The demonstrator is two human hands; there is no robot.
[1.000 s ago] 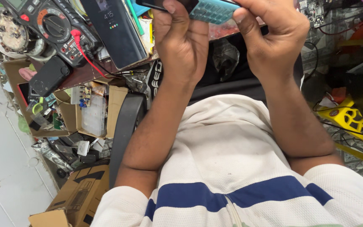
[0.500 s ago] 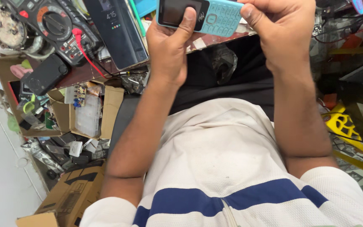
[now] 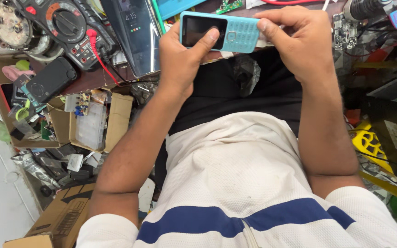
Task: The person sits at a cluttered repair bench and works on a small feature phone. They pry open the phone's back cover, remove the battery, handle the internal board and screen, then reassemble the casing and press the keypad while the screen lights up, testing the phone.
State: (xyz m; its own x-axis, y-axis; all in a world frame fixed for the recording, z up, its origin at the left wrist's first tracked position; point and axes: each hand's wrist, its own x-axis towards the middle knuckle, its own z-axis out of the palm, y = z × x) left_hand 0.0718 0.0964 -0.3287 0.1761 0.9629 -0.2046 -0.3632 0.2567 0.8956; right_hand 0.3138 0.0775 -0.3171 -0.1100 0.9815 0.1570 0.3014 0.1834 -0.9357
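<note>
A dark screen sits on the light-blue keypad phone (image 3: 220,32). A lit smartphone screen (image 3: 134,34) lies left of it. Brown cardboard boxes (image 3: 58,220) stand lower left.

- Left hand (image 3: 182,62) raised in front of the torso, fingers curled, thumb stretched out flat and pointing toward the right hand.
- Right hand (image 3: 299,43) level with it, fingers bent inward, thumb tip pointing toward the left hand.
- Hands close together, thumbs nearly meeting, both closed in a grip.
- Both forearms bare, angled up from bent elbows at either side of the chest.
</note>
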